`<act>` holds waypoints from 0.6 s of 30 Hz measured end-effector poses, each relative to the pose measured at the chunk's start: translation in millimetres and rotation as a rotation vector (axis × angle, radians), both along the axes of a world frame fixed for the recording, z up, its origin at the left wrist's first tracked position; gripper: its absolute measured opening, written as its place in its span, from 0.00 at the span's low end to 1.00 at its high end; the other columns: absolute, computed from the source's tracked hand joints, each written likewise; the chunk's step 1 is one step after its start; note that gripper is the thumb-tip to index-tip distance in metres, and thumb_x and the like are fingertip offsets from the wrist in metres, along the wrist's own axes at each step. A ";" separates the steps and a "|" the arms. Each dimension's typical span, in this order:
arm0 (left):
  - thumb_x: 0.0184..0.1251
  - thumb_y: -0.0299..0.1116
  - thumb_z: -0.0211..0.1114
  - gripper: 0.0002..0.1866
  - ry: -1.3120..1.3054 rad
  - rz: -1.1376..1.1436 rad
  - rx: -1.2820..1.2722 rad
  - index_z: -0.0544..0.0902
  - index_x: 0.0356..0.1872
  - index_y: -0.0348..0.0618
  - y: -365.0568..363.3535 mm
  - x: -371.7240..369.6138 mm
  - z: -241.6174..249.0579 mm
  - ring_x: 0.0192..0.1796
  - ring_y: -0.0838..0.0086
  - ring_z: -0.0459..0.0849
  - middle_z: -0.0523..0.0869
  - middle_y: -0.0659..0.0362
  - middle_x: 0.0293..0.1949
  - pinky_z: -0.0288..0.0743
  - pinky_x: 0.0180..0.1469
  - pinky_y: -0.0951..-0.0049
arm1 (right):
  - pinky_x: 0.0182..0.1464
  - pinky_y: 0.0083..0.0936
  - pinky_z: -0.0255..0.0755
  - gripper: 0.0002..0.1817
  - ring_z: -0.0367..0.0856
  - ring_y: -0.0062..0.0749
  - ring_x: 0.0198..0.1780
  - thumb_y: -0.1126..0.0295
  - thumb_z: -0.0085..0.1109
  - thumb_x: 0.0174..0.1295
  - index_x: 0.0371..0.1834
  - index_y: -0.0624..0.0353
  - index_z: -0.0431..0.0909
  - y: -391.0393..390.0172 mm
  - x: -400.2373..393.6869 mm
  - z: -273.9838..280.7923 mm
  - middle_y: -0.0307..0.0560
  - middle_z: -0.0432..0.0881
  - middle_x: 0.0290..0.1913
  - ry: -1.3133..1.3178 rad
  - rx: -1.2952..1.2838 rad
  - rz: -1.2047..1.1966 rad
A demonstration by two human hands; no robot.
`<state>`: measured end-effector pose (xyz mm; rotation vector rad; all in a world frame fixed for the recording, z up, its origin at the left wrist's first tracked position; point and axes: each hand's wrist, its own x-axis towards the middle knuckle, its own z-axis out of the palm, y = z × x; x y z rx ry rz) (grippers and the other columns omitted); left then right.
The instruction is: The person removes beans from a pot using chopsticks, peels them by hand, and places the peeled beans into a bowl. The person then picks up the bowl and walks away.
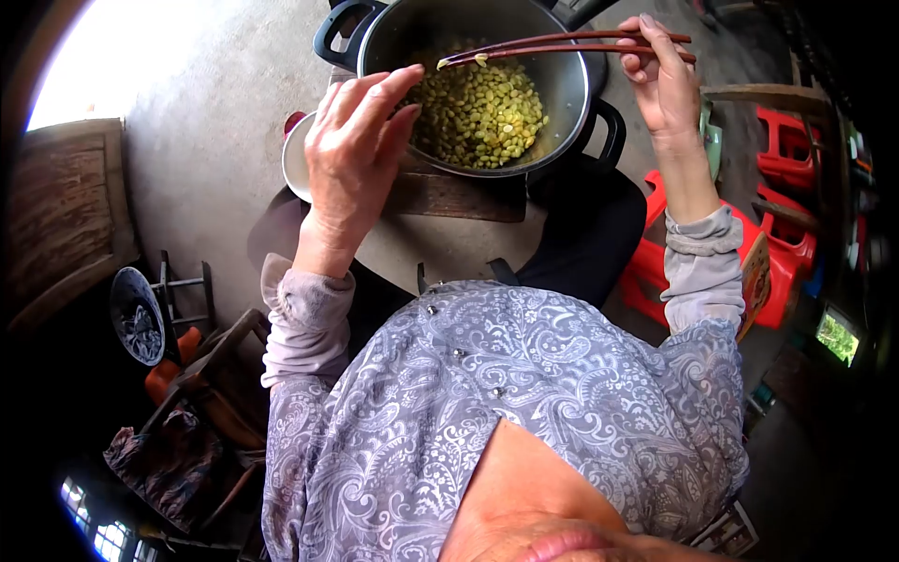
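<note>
A deep dark-lined pot with black handles stands in front of me, with many shelled green beans inside. My right hand grips a pair of reddish-brown chopsticks, which reach leftward over the pot. Small pale bits show at the chopstick tips. My left hand is at the pot's left rim, its fingertips over the beans. Its thumb and forefinger are apart, and I see nothing between them. Below that hand, a white bowl is partly hidden.
Beneath the pot is a wooden stool or board. Red plastic stools stand at the right. At the left are a wooden panel, a dark basin and a wooden chair. The floor is concrete.
</note>
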<state>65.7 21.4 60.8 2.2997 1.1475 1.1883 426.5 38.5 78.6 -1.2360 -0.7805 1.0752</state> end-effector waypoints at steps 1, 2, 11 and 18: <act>0.62 0.25 0.74 0.26 0.021 -0.041 0.083 0.85 0.62 0.53 2.6 5.9 1.9 0.49 0.62 0.86 0.87 0.57 0.51 0.83 0.52 0.62 | 0.25 0.10 0.63 0.14 0.77 0.15 0.28 0.63 0.62 0.75 0.45 0.65 0.84 -5.4 -0.4 -0.6 0.43 0.84 0.35 0.048 -0.018 0.007; 0.61 0.26 0.75 0.29 0.042 -0.081 0.164 0.83 0.65 0.55 4.7 10.9 3.6 0.52 0.61 0.86 0.86 0.57 0.55 0.83 0.53 0.61 | 0.25 0.09 0.63 0.14 0.77 0.15 0.28 0.63 0.62 0.75 0.45 0.66 0.84 -10.8 -2.7 -1.6 0.44 0.84 0.35 0.102 -0.019 0.053; 0.59 0.19 0.73 0.21 0.064 -0.057 0.440 0.89 0.55 0.41 5.4 -13.2 3.7 0.37 0.68 0.88 0.88 0.56 0.40 0.84 0.38 0.71 | 0.28 0.11 0.70 0.15 0.80 0.17 0.31 0.63 0.62 0.75 0.45 0.67 0.85 -33.3 -57.6 16.9 0.44 0.86 0.37 0.364 -0.087 0.291; 0.69 0.32 0.71 0.08 0.500 0.159 -0.166 0.91 0.46 0.48 5.8 -74.4 -57.1 0.55 0.63 0.86 0.89 0.61 0.49 0.78 0.56 0.62 | 0.22 0.13 0.71 0.10 0.81 0.17 0.24 0.64 0.61 0.75 0.37 0.57 0.84 -4.5 -47.1 23.3 0.39 0.84 0.27 0.026 0.024 -0.083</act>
